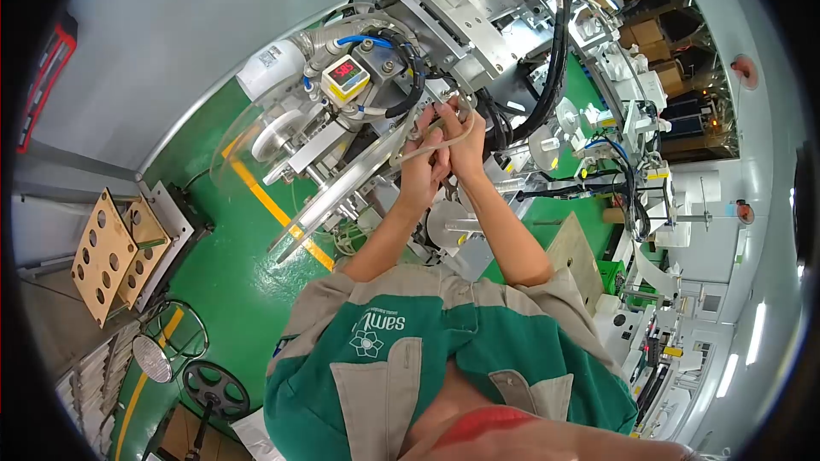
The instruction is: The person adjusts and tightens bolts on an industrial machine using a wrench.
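My left hand [422,172] and my right hand [466,147] are close together at the machine's metal head, fingers curled inward. A thin, pale flexible tube [432,150] loops across the front of both hands. The fingertips meet around small metal parts, and what they grip there is hidden. Just left of my hands, a large clear-edged disc [342,191] stands tilted. Above and to the left is a small digital gauge [345,75] with red digits, among blue and black hoses.
A metal plate block [453,17] and thick black cables [555,60] are beyond my hands. A perforated wooden stand [104,258] and a round stool [154,358] are on the green floor to the left. More machinery [632,188] lines the right side.
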Action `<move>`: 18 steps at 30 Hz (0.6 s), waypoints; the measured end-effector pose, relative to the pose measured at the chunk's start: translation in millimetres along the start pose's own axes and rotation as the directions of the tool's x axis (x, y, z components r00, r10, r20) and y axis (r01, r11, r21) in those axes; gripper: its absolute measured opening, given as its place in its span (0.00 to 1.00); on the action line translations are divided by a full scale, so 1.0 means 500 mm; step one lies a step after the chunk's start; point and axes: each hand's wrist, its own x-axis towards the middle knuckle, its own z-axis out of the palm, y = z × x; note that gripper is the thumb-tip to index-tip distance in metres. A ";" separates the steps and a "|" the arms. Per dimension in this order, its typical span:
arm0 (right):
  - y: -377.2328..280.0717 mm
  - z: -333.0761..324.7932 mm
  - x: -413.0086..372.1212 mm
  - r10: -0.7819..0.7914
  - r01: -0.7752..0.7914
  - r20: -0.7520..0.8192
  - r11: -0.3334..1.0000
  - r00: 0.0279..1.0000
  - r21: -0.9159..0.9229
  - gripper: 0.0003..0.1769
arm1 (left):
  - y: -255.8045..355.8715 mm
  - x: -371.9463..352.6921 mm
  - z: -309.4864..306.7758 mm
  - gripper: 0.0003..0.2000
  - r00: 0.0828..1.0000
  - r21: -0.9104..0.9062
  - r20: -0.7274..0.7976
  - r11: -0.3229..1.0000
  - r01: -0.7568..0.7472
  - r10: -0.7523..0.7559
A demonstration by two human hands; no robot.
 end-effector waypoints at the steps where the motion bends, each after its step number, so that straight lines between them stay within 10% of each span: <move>1: -0.007 0.001 -0.002 0.011 -0.011 0.001 1.000 1.000 0.009 0.06 | 0.001 0.001 0.000 0.20 1.000 0.000 -0.002 1.000 0.003 -0.003; 8: -0.016 0.003 -0.006 -0.017 0.017 0.006 1.000 1.000 0.015 0.07 | -0.008 0.000 0.002 0.17 1.000 -0.147 -0.012 0.989 -0.022 0.021; 17: 0.021 -0.008 -0.041 -0.030 0.028 0.008 0.990 1.000 0.137 0.18 | -0.062 -0.084 -0.012 0.24 0.945 0.325 -0.273 0.942 -0.087 0.182; 18: -0.014 -0.027 -0.064 0.195 -0.198 0.054 0.978 0.979 0.059 0.22 | -0.067 -0.105 -0.012 0.25 0.936 0.369 -0.317 0.929 -0.028 0.154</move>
